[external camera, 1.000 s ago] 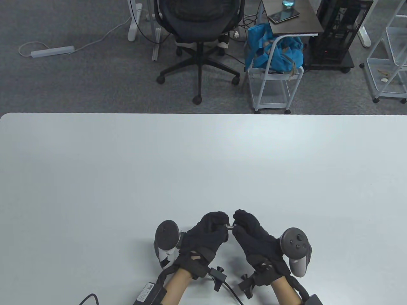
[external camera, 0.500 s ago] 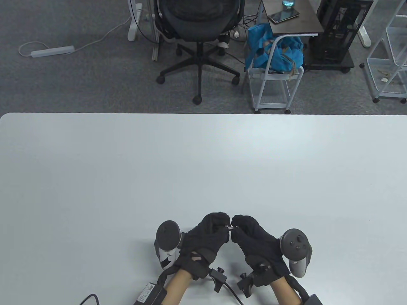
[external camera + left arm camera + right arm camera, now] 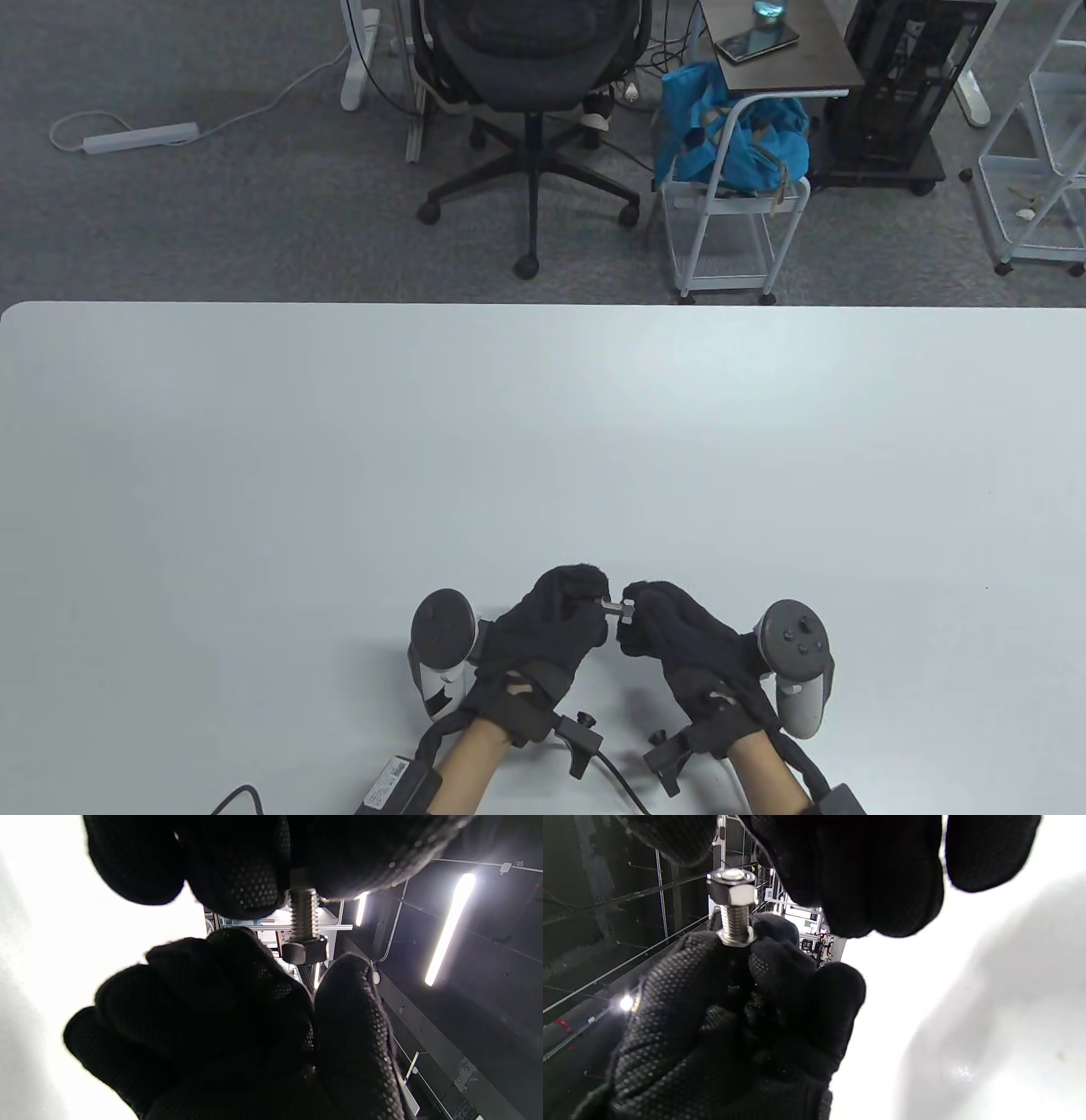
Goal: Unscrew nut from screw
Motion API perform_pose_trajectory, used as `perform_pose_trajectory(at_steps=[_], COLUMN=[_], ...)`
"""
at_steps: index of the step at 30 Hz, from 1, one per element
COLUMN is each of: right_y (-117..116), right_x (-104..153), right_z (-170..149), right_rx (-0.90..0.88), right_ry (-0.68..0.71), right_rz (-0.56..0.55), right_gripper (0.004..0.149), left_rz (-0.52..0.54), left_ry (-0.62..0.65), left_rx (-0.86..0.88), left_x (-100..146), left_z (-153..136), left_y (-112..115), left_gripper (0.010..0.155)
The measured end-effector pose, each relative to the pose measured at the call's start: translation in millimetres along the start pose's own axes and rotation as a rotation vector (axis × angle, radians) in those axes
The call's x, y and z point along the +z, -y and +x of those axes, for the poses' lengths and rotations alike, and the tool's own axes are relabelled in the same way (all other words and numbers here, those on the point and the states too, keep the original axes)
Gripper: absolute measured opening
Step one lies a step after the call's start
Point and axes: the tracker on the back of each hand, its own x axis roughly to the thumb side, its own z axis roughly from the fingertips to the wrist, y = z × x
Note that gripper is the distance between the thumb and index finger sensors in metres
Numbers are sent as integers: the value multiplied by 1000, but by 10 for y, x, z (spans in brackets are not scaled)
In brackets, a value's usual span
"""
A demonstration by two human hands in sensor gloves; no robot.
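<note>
Both your hands meet low over the table's near edge: left hand pinches the screw by its head end, right hand has fingers loosened, not clamping the nut, which sits at the thread's tip between the gloves.

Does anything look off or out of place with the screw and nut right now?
Nothing stands out. The left hand grips the screw by its head end, and the nut sits squarely at the tip of the thread, not cocked. The right hand is at the nut; whether it touches is unclear.
</note>
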Motion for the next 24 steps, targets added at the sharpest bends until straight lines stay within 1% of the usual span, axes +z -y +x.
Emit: perform_pose_trajectory(at_steps=[3, 4, 10, 13, 15, 17, 21, 22, 24], right_y=[-23, -26, -20, -27, -32, -32, -34, -35, -49], right_x=[-10, 0, 18, 28, 24, 25, 33, 28, 21], right_z=[23, 38, 134, 163, 154, 135, 65, 47, 37], right_rx=[-27, -21, 28, 35, -4, -23, 35, 68, 55], right_ry=[29, 33, 132, 152, 145, 137, 79, 64, 62], right_rz=[15, 4, -24, -7, 21, 12, -29, -29, -8], right_gripper=[57, 55, 50, 49, 51, 55, 67, 68, 67], left_rz=[-3, -3, 9, 18, 24, 24, 16, 14, 5], left_ry=[4, 2, -6, -10, -13, -11, 5, 9, 12], left_rx=[-10, -11, -3, 17, 38, 40, 22, 15, 1], left_x=[0, 0, 2, 4, 3, 5, 6, 5, 3], left_z=[-4, -4, -11, -13, -12, -2, 19, 19, 17], left_y=[8, 8, -4, -10, -21, -26, -17, -10, -1], left_gripper=[47, 47, 47, 47, 47, 47, 47, 47, 47])
